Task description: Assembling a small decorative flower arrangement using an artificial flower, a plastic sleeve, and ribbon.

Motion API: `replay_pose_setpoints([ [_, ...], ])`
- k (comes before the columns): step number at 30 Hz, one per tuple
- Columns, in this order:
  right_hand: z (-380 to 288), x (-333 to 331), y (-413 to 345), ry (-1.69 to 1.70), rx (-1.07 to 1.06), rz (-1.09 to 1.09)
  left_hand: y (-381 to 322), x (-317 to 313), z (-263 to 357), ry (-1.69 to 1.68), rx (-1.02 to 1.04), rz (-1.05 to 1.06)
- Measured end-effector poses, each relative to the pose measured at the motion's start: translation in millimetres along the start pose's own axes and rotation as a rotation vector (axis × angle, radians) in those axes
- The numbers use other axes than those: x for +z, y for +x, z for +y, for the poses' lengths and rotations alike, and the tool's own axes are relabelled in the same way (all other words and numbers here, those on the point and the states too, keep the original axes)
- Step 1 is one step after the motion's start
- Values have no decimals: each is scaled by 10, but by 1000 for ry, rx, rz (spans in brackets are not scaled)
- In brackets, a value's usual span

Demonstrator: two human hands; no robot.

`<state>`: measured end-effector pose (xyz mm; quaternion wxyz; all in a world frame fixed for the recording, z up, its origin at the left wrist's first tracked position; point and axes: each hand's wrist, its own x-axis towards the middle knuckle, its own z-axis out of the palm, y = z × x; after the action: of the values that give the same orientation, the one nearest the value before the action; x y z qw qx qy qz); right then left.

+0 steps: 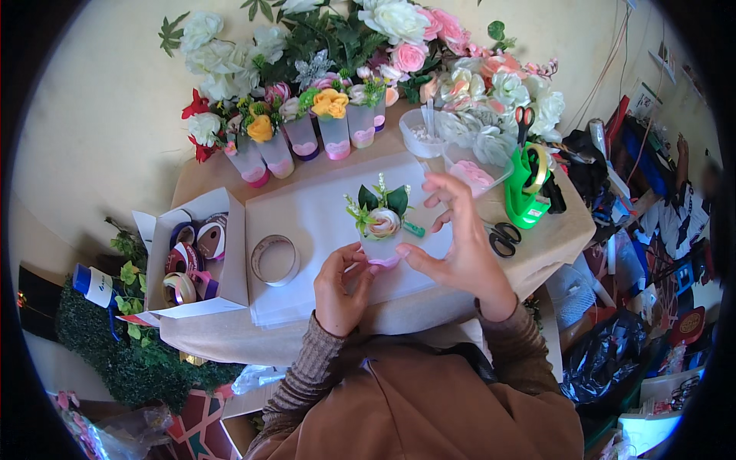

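Note:
A small frosted cup [379, 248] with a pink ribbon base [386, 263] stands before me. It holds a cream artificial rose [383, 223], dark green leaves and small white-budded sprigs. My left hand [343, 287] grips the cup low on its left side, fingers behind and thumb at the ribbon. On the other side my right hand [457, 244] is raised with fingers spread, its thumb tip close to the cup's rim; whether it touches cannot be told. A small green object [414, 229] lies on the white paper [313, 201] just behind the cup.
A roll of tape [275, 260] and a box [233, 253] of ribbon spools are at left. Black scissors [504, 239] and a green tape dispenser [520, 195] stand right. Similar flower cups [335, 138], a tub [422, 141] and a tray of pink labels [474, 175] are behind.

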<state>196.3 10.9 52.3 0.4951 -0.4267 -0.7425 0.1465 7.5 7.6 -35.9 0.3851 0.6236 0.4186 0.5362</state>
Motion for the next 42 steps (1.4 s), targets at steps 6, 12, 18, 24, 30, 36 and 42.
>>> replay_pose_setpoints([
  [6,-49,-113,599,-180,-227,-268,-9,8,13,20,-25,-22],
  [12,-71,-235,950,-29,-86,-656,-42,13,9,110,-21,-84],
  [18,-59,-108,899,-173,-118,-675,-34,14,51,121,-5,-116],
  [24,-88,-110,947,-151,-53,-664,-39,12,41,103,-25,-109],
  [30,-41,-78,995,-125,-47,-621,-32,20,18,78,-14,-84],
  [36,-135,-25,1036,-197,-17,-646,-37,-5,14,91,14,-104],
  [42,-223,-37,1210,-139,145,-805,-52,-18,7,59,19,-69],
])
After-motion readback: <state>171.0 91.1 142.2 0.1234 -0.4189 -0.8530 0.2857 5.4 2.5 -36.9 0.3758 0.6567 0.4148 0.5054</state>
